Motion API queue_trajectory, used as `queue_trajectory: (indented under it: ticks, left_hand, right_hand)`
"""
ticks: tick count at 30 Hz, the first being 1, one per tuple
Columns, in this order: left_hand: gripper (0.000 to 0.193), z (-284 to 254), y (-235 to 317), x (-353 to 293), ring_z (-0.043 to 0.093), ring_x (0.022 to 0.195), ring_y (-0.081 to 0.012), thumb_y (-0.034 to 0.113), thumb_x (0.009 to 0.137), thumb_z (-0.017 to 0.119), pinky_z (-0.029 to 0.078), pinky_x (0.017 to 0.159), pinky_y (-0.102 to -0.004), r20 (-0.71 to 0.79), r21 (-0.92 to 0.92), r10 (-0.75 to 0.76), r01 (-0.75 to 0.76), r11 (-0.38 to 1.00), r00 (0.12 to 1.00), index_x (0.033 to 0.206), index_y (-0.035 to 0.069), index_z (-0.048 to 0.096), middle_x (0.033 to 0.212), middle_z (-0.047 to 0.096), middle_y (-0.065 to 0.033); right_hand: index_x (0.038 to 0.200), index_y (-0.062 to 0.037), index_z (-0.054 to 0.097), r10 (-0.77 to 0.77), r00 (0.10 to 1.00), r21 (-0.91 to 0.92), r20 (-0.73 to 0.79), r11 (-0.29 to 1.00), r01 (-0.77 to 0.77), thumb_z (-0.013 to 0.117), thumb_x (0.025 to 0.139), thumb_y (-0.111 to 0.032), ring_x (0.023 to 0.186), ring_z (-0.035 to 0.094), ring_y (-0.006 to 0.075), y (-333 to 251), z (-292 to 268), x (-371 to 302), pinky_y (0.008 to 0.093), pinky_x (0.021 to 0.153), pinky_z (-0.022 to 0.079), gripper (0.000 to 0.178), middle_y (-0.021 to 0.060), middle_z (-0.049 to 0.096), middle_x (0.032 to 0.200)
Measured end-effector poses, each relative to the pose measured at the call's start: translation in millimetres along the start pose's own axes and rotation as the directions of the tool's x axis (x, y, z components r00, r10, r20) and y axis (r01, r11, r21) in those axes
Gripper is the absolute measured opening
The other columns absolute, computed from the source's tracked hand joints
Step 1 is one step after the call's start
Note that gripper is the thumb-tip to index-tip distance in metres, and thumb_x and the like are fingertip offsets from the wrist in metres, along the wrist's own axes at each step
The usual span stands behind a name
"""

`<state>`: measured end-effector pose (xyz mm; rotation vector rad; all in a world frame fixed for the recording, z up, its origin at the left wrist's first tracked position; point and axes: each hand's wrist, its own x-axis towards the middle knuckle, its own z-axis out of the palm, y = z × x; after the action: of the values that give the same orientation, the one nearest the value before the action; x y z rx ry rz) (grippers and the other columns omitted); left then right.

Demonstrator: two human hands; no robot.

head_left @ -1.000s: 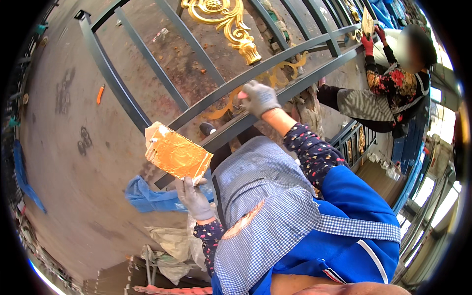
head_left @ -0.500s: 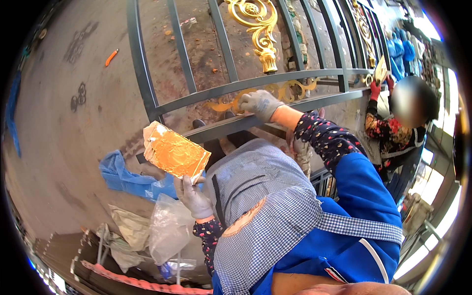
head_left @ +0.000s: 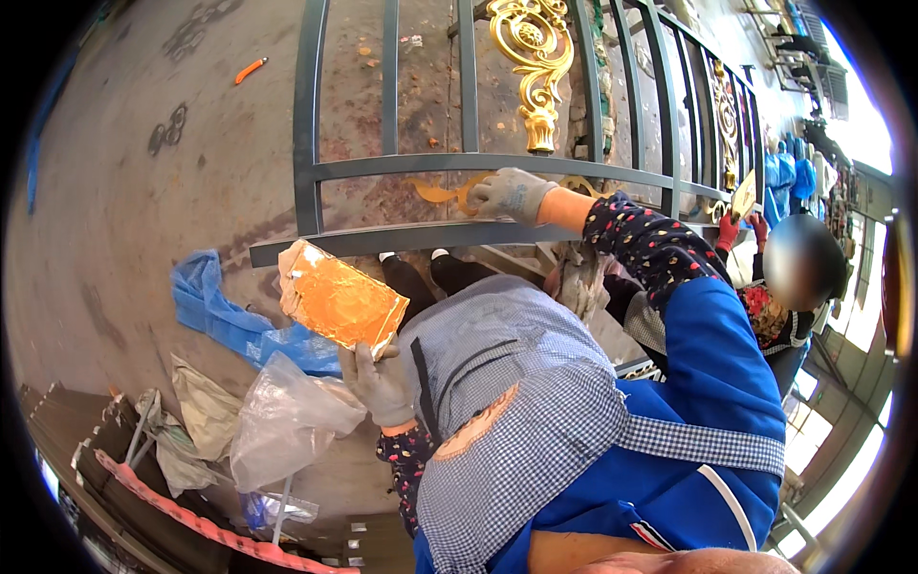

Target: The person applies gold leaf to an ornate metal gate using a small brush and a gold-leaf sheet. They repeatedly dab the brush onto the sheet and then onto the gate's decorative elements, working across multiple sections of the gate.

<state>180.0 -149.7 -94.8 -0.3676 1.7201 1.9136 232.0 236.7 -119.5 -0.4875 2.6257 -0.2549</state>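
Observation:
My left hand [head_left: 380, 385], in a grey glove, grips the lower corner of a flat rectangular board [head_left: 344, 297] smeared with thick orange-gold paint. My right hand [head_left: 513, 196], also gloved in grey, is curled at a flat gold scroll ornament [head_left: 436, 190] between the two lower rails of a dark grey metal fence panel [head_left: 402, 166]. Its fingers are bent together; whatever they may hold is hidden. Above it, a raised gold ornament [head_left: 537, 77] stands between the upright bars.
At right, another person in red gloves [head_left: 729, 232] holds a similar board [head_left: 743, 195] by the panel. Blue plastic sheeting [head_left: 215, 297] and a clear plastic bag [head_left: 292, 421] lie to my left. An orange-handled tool [head_left: 251, 71] is on the floor, far left.
The view has shifted, so the panel appears straighter and further right. My right hand is now further left along the scroll ornament. My left hand keeps the board in nearly the same place.

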Motion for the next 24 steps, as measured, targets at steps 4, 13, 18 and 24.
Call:
queue_trajectory:
  ticks: [4,13,18,24]
  left_hand:
    - [0.025,-2,-8,-1,0.062,0.072,-0.0155,0.024,0.104,0.05,0.049,0.075,-0.0299,-0.007,-0.065,-0.017,0.017,0.998,1.0,0.112,0.0,0.053,0.088,0.067,-0.0093]
    - [0.022,-5,-18,-2,0.063,0.072,-0.0167,0.019,0.103,0.051,0.05,0.073,-0.0288,-0.015,0.202,0.182,-0.176,0.963,0.983,0.113,0.001,0.056,0.095,0.066,-0.0095]
    - [0.023,-3,-14,0,0.064,0.073,-0.0171,0.02,0.103,0.05,0.05,0.073,-0.0282,0.005,0.178,0.169,-0.167,0.97,0.986,0.115,0.001,0.056,0.095,0.066,-0.0104]
    - [0.023,-8,-11,-3,0.063,0.072,-0.0174,0.019,0.103,0.05,0.05,0.074,-0.0282,-0.022,-0.097,-0.01,0.008,0.995,1.0,0.115,0.001,0.056,0.097,0.066,-0.0111]
  right_hand:
    - [0.104,-0.0195,0.066,0.106,0.994,-0.032,-0.032,0.994,-0.108,0.067,0.081,-0.011,0.099,0.065,0.0244,-2,-9,11,0.0382,0.078,0.054,0.024,0.0042,0.059,0.11]
    - [0.102,-0.0163,0.068,0.218,0.976,-0.01,-0.009,0.976,-0.219,0.068,0.082,-0.014,0.1,0.065,0.0268,-3,-18,7,0.0396,0.079,0.054,0.02,0.0082,0.061,0.109]
    - [0.093,-0.0156,0.065,0.501,0.849,0.128,-0.167,0.865,-0.485,0.067,0.081,-0.015,0.096,0.065,0.0295,-24,-1,37,0.0423,0.08,0.052,0.012,0.0081,0.061,0.103]
    - [0.091,-0.015,0.067,0.586,0.81,0.071,-0.035,0.81,-0.583,0.065,0.083,-0.016,0.095,0.067,0.0296,-18,-11,-5,0.0421,0.08,0.053,0.008,0.0089,0.062,0.101]
